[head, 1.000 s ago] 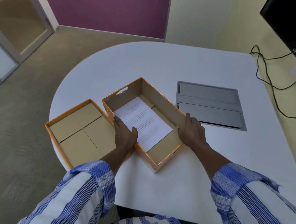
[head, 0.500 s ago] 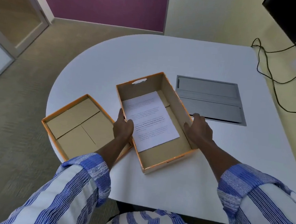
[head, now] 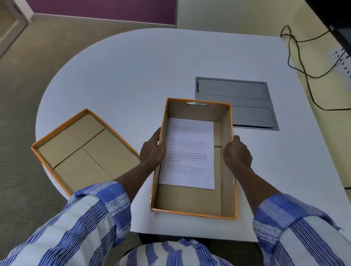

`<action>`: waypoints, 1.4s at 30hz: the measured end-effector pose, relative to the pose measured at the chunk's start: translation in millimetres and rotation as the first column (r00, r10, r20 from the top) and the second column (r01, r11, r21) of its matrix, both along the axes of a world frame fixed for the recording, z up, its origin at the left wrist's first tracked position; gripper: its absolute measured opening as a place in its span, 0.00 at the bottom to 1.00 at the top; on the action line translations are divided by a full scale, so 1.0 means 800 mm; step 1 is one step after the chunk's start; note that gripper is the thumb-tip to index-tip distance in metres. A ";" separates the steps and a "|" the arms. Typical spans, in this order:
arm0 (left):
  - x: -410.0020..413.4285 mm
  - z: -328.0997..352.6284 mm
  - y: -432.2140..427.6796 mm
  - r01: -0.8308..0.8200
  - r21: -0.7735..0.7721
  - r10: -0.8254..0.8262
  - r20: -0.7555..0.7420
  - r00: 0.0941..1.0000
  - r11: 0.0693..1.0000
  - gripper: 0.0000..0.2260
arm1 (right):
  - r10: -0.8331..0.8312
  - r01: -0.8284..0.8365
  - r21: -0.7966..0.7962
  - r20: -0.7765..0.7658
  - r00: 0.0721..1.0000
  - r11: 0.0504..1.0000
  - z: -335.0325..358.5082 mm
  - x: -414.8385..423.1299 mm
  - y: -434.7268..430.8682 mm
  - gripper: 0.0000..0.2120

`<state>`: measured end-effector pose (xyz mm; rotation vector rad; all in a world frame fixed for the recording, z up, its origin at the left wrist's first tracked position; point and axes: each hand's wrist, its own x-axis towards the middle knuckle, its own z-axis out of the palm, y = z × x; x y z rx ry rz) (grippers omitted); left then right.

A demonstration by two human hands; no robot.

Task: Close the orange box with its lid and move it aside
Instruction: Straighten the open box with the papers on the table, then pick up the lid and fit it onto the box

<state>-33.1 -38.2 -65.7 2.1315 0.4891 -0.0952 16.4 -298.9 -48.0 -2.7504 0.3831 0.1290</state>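
Note:
The orange box (head: 186, 202) stands open on the white table, squarely in front of me, with a printed sheet of paper (head: 188, 152) lying flat inside. My left hand (head: 151, 152) grips the box's left wall, thumb over the rim. My right hand (head: 238, 155) grips the right wall from outside. The orange lid (head: 82, 151) lies upside down to the left, brown inside up, its near corner hanging over the table's edge.
A grey metal cable hatch (head: 235, 95) is set into the white table (head: 132, 78) just behind the box. Black cables (head: 300, 64) run along the right wall to a socket strip (head: 349, 70). Carpeted floor lies beyond the table's left edge.
Both hands have turned the box clockwise, from slanted to straight in front of me, and shifted it slightly right, away from the lid. The lid has stayed put.

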 end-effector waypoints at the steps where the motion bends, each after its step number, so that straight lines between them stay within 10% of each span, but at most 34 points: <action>1: -0.002 -0.001 -0.002 0.005 0.000 -0.005 -0.007 1.000 1.000 0.28 | -0.007 0.007 0.004 -0.001 1.000 1.000 -0.003 -0.003 0.000 0.12; 10: -0.002 0.000 0.006 -0.007 -0.091 0.005 -0.027 1.000 0.996 0.29 | -0.022 0.019 0.046 0.053 0.998 0.999 0.008 -0.010 0.019 0.30; 19: -0.033 -0.002 0.113 -0.285 0.061 0.287 -0.013 0.958 0.956 0.25 | 0.411 -0.440 0.037 0.290 0.864 0.897 0.043 0.001 0.164 0.32; 33: -0.177 -0.042 0.253 -0.446 0.434 0.543 -0.127 0.830 0.783 0.30 | 0.759 -0.741 0.166 -0.167 0.629 0.650 -0.032 -0.078 0.367 0.39; 42: -0.182 -0.046 0.277 -0.687 0.221 0.711 -0.370 0.598 0.692 0.21 | 0.715 -0.750 0.138 -0.451 0.534 0.647 -0.056 -0.082 0.362 0.40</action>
